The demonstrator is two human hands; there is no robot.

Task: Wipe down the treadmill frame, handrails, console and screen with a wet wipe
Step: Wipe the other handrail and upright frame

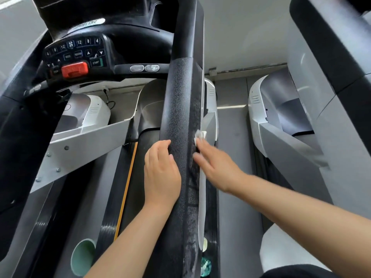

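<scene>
A black textured handrail point(180, 109) of the treadmill runs from the bottom centre up to the top. My left hand point(160, 173) rests against its left side, fingers curled onto the rail. My right hand point(215, 167) reaches to the rail's right side and presses a small crumpled white wet wipe point(200, 135) against it with its fingertips; the hand is blurred. The console point(78, 55) with button pad, START key and red stop clip point(74, 69) sits upper left.
The black belt point(140, 177) with a yellow stripe lies below the rail. Grey frame bars point(84, 149) and a white motor cover point(90, 111) are at left. A second treadmill point(281, 121) stands at right across a grey floor strip.
</scene>
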